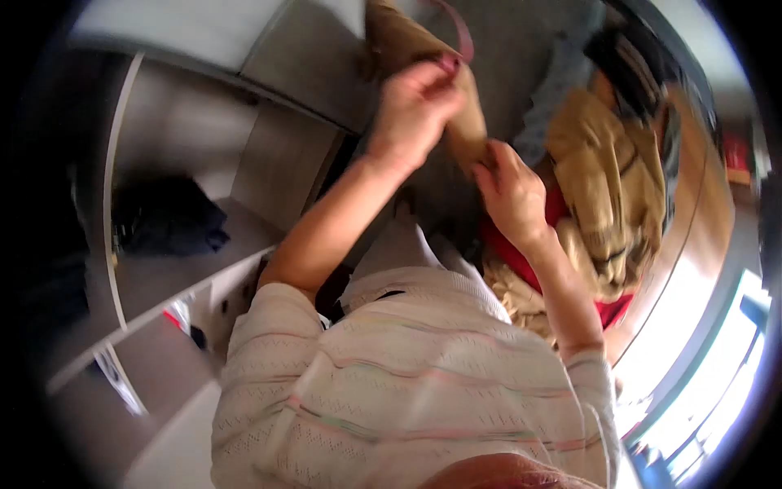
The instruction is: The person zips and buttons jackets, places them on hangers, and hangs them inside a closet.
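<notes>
A tan piece of clothing [470,126] hangs stretched out in front of me, its kind unclear. My left hand [414,112] is closed at its upper part, with a small dark-pink bit at the fingertips. Lower down, my right hand [515,191] pinches the edge of the same cloth between thumb and fingers. A curved pink band [460,31], perhaps part of a hanger, shows above my left hand. Motion blur softens the fingers and the cloth.
On my left, an open cabinet [175,273] holds a pile of dark clothing [171,216]. Tan clothes [599,191] and red cloth [521,244] lie heaped on my right, beside a wooden edge [700,204]. A bright window [725,367] is at far right.
</notes>
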